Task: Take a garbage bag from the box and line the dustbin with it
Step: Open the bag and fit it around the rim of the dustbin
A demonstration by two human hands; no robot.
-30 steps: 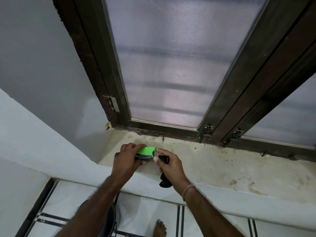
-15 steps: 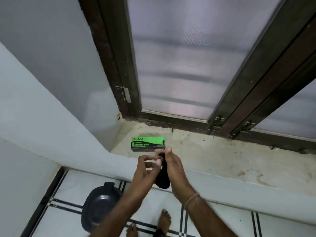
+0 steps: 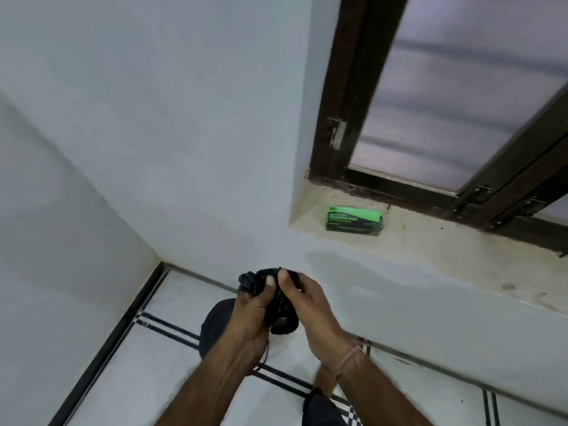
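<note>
Hands [image 3: 276, 302] now off the box [image 3: 354, 218], bag [image 3: 281, 309] between both grips.

green garbage bag box [image 3: 354, 218] on the windowsill, letters "BE" legible at its top left corner, remaining print too blurred to read

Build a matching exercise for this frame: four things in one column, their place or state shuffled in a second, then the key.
Things
1. green box
2. garbage bag
3. dustbin
4. window frame

Places or states
A. on the floor, partly hidden behind the left forearm
B. bunched up, held between the left hand and right hand
C. dark brown, standing upright beside the pale wall
D. lying on the windowsill, nobody touching it

Pairs: 1-D, 2-B, 3-A, 4-C
</note>
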